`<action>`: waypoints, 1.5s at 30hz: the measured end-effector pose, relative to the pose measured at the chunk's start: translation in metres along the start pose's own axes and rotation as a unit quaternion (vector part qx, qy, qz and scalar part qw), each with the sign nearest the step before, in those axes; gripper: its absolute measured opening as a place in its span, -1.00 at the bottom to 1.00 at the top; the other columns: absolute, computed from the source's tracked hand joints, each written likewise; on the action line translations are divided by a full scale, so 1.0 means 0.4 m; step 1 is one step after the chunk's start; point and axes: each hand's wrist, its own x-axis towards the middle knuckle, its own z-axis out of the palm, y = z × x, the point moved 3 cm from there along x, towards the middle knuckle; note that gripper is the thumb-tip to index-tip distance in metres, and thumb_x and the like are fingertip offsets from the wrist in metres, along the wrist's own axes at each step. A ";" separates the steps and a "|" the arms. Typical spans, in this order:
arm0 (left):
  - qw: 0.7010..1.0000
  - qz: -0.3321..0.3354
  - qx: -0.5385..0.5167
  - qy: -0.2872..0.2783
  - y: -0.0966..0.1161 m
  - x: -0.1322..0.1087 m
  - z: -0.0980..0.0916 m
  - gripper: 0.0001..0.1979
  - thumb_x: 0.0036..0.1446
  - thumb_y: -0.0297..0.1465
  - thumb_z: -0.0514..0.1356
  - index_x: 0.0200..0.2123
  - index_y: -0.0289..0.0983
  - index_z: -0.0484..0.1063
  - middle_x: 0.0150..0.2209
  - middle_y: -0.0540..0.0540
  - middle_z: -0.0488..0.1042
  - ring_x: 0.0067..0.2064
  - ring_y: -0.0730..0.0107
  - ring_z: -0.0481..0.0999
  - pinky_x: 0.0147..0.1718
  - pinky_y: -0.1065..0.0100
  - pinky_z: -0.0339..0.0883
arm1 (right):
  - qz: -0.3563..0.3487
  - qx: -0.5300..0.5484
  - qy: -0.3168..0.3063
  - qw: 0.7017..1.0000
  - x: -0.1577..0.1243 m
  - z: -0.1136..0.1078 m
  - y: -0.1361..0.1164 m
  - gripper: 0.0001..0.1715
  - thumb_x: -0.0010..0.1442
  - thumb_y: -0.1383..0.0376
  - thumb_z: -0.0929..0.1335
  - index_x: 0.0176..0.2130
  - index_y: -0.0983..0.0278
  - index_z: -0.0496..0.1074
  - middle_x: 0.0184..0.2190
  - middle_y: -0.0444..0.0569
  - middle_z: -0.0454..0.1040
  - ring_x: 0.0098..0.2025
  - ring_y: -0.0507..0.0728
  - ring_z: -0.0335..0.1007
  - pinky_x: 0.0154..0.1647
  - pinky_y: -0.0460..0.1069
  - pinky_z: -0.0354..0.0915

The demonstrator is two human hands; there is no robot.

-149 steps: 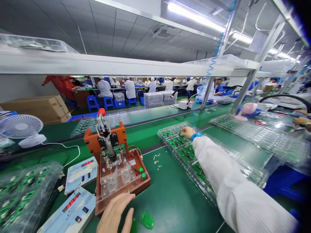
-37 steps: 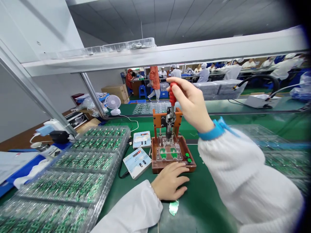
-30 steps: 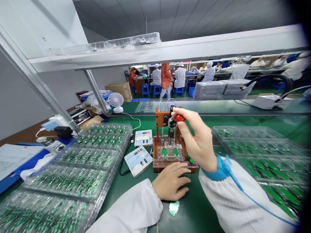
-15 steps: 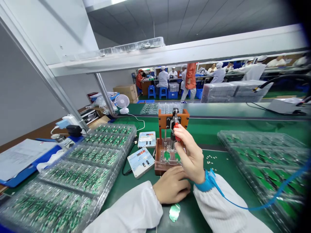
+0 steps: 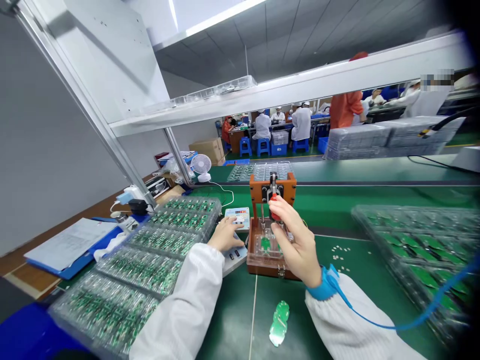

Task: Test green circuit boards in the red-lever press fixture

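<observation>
My right hand is closed on the red handle of a toggle clamp on an orange and brown test fixture. Under the clamp, a green circuit board lies in the fixture's clear plate; my fingers hide part of that plate. Left of the fixture, my left hand reaches over a small white box with black switches, its fingers stretched toward a second box with a red digital display. A green board piece with rounded lobes lies on the bench in front of the fixture.
A clear tray of green boards stands at left, another tray at right. Small pale bits lie right of the fixture. A white fan stands behind. A blue cord runs from my right wrist. People work beyond the shelf.
My left hand has moved from in front of the fixture, leftward and away from me, to the boxes. My right hand remains at the red handle. The view has shifted.
</observation>
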 end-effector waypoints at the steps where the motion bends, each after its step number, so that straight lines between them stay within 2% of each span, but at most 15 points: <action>1: 0.999 -0.001 0.007 -0.033 -0.019 0.019 -0.005 -0.18 -0.25 -0.30 0.55 0.16 -0.20 0.47 0.38 -0.27 0.19 0.42 -0.34 0.04 0.35 -0.18 0.05 | -0.002 -0.001 0.001 1.000 -0.001 0.001 0.001 -0.37 0.38 0.49 0.28 0.30 -0.03 0.31 0.27 -0.13 0.38 0.38 0.26 0.20 0.37 0.29 0.28; 3: 0.993 -0.010 0.044 -0.112 -0.045 0.046 -0.005 0.07 -0.40 -0.23 0.59 0.28 -0.15 0.36 0.46 -0.26 -0.01 0.46 -0.42 -0.16 0.37 -0.24 -0.05 | -0.004 -0.004 -0.003 1.000 -0.002 0.003 0.002 -0.36 0.38 0.48 0.28 0.32 -0.03 0.29 0.29 -0.12 0.36 0.39 0.27 0.19 0.37 0.29 0.28; 5: 0.979 -0.014 0.095 -0.181 -0.056 0.062 0.002 0.22 -0.37 -0.11 0.57 0.39 -0.13 0.17 0.50 -0.23 -0.22 0.48 -0.36 -0.35 0.40 -0.21 -0.19 | -0.004 -0.005 -0.009 1.000 -0.002 0.003 0.001 -0.35 0.39 0.47 0.27 0.33 -0.03 0.28 0.31 -0.12 0.34 0.39 0.28 0.18 0.37 0.30 0.28; 8: 0.964 -0.006 0.141 -0.227 -0.054 0.075 0.009 0.31 -0.34 0.01 0.53 0.45 -0.16 0.02 0.51 -0.22 -0.34 0.48 -0.32 -0.45 0.41 -0.19 -0.29 | -0.008 -0.005 -0.010 1.000 -0.001 0.001 -0.001 -0.35 0.39 0.47 0.27 0.33 -0.04 0.27 0.31 -0.12 0.33 0.39 0.27 0.17 0.38 0.29 0.27; 16: 0.953 0.010 0.174 -0.247 -0.039 0.075 0.007 0.28 -0.29 0.05 0.50 0.45 -0.14 0.01 0.51 -0.23 -0.31 0.48 -0.37 -0.41 0.38 -0.26 -0.24 | -0.012 -0.002 -0.009 1.000 0.002 0.002 -0.003 -0.32 0.38 0.50 0.27 0.33 -0.05 0.26 0.31 -0.15 0.34 0.40 0.21 0.15 0.41 0.23 0.23; 21: 0.962 0.001 0.147 -0.231 -0.057 0.073 -0.019 0.29 -0.29 0.05 0.48 0.46 -0.14 -0.04 0.51 -0.24 -0.29 0.48 -0.34 -0.38 0.38 -0.27 -0.21 | -0.010 0.000 -0.012 1.000 0.000 0.003 -0.004 -0.33 0.39 0.50 0.26 0.33 -0.03 0.26 0.31 -0.14 0.33 0.40 0.20 0.14 0.42 0.21 0.21; 24: 0.953 -0.018 0.166 -0.255 -0.073 0.070 -0.026 0.34 -0.33 0.05 0.49 0.46 -0.13 -0.07 0.51 -0.21 -0.35 0.48 -0.35 -0.41 0.37 -0.31 -0.20 | -0.014 0.000 -0.011 1.000 -0.001 0.001 -0.004 -0.34 0.39 0.49 0.26 0.33 -0.03 0.26 0.31 -0.13 0.34 0.40 0.22 0.15 0.41 0.24 0.23; 30: 0.943 -0.014 0.172 -0.283 -0.070 0.064 -0.013 0.41 -0.43 0.04 0.52 0.47 -0.13 -0.08 0.51 -0.24 -0.30 0.47 -0.40 -0.39 0.36 -0.32 -0.19 | -0.012 -0.006 -0.009 1.000 -0.001 0.001 0.002 -0.37 0.40 0.46 0.26 0.33 -0.02 0.26 0.30 -0.08 0.34 0.39 0.29 0.18 0.38 0.33 0.26; 35: 0.945 -0.016 0.161 -0.286 -0.072 0.069 -0.008 0.45 -0.48 0.04 0.54 0.47 -0.11 -0.07 0.51 -0.23 -0.31 0.47 -0.44 -0.40 0.35 -0.36 -0.18 | -0.016 -0.006 -0.010 1.000 -0.001 0.003 0.002 -0.35 0.39 0.48 0.26 0.34 -0.03 0.26 0.30 -0.09 0.35 0.39 0.27 0.18 0.38 0.30 0.25; 45: 0.941 -0.016 0.165 -0.295 -0.084 0.070 0.002 0.46 -0.45 0.04 0.53 0.48 -0.15 -0.12 0.51 -0.24 -0.36 0.47 -0.43 -0.43 0.36 -0.35 -0.20 | -0.018 -0.002 -0.014 1.000 -0.001 0.002 0.002 -0.34 0.39 0.49 0.26 0.34 -0.02 0.24 0.31 -0.10 0.33 0.40 0.26 0.15 0.40 0.31 0.23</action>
